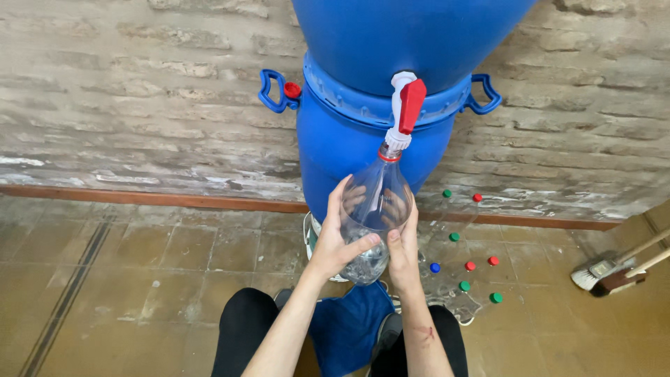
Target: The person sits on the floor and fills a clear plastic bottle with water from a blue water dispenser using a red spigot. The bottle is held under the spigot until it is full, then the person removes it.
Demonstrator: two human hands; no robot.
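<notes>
Item: clear plastic bottle [373,209], held up w/ its neck against the white tap w/ red lever [405,112] on the blue barrel [349,139]. We grip it w/ both hands: left hand [333,244] wrapped round the left side, thumb across the front; right hand [403,248] closed on the right side, fingers curling behind the wall. Both grips snug on the lower body, none loose. Handling, our est.: thin-walled, light when near empty, dents if squeezed hard, gets heavier & slicker as liquid collects; a little seems pooled at the bottom. Best hold approx. where we have it, low on the wide part, w/ support under the base. Misc. nearby: more clear bottles w/ red, green & blue caps [464,269] on the tiled floor [139,279] to the right; blue cloth [345,328] between our knees; brush & broom handles [607,269] far right; brick wall [139,105] behind.
</notes>
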